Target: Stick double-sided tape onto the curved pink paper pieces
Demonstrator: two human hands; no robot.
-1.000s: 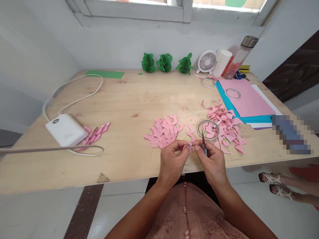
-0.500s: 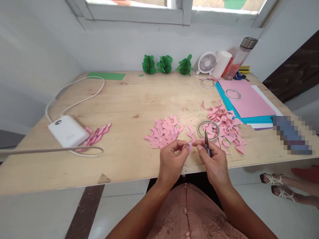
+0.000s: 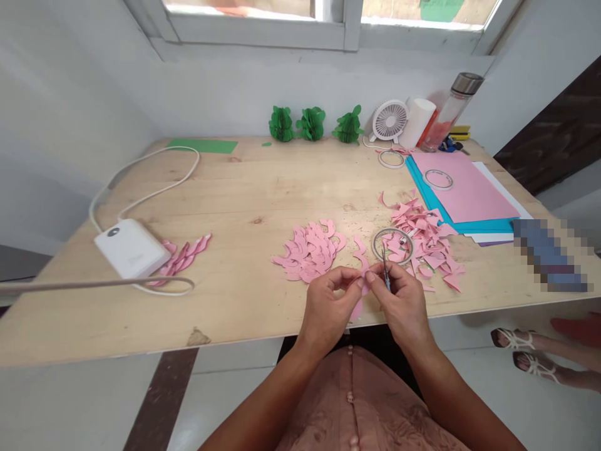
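Between my fingertips, near the table's front edge, is a small pink paper piece [image 3: 357, 309]. My left hand [image 3: 331, 300] pinches it from the left. With thumb and finger, my right hand [image 3: 400, 297] meets it from the right, and a pair of scissors [image 3: 385, 269] is tucked in the same hand, blades pointing away from me. Just beyond my fingertips lies a wavy pink paper strip [image 3: 359, 248]. A pile of wavy pink cutouts [image 3: 310, 250] spreads to the left. A tape roll [image 3: 393, 245] rests on the edge of the pink scraps [image 3: 428, 235] at the right.
A white power bank [image 3: 132, 249] with a cable stands left, beside pink twisted strips [image 3: 185, 255]. Green paper shapes [image 3: 310, 124], a small fan [image 3: 390, 120] and a bottle [image 3: 451, 116] line the back. Coloured paper sheets [image 3: 483, 191] lie right. Another person's feet [image 3: 516, 338] show below.
My right thumb and finger have closed in to meet my left fingertips at the pink paper. More of the piece now hangs below my fingers. The scissors have tilted slightly.
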